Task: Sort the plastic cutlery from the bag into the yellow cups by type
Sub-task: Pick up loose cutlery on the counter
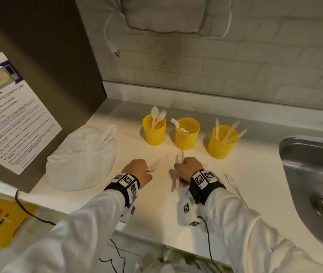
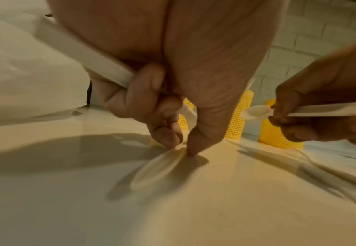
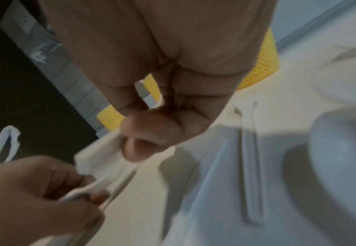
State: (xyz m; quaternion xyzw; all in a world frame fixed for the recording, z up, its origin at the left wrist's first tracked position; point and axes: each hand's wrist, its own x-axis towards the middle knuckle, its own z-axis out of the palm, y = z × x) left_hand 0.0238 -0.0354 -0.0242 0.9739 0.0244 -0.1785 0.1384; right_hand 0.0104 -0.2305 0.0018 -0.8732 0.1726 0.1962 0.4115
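Left hand (image 2: 172,93) grips 1 spoon (image 2: 160,168), right hand (image 2: 311,116) another; head view hides both bowls.

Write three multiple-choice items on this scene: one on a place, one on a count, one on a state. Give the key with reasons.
1. Where is the sink?
A. right of the cups
B. left of the bag
C. behind the cups

2. How many knives stand in the right cup?
A. one
B. three
C. five

3. What is the left hand doing?
A. resting flat
B. pinching a spoon on the counter
C. lifting the bag

Key: A, it lies at the right edge; B, three blades stick out; B, fingertips close on the bowl.
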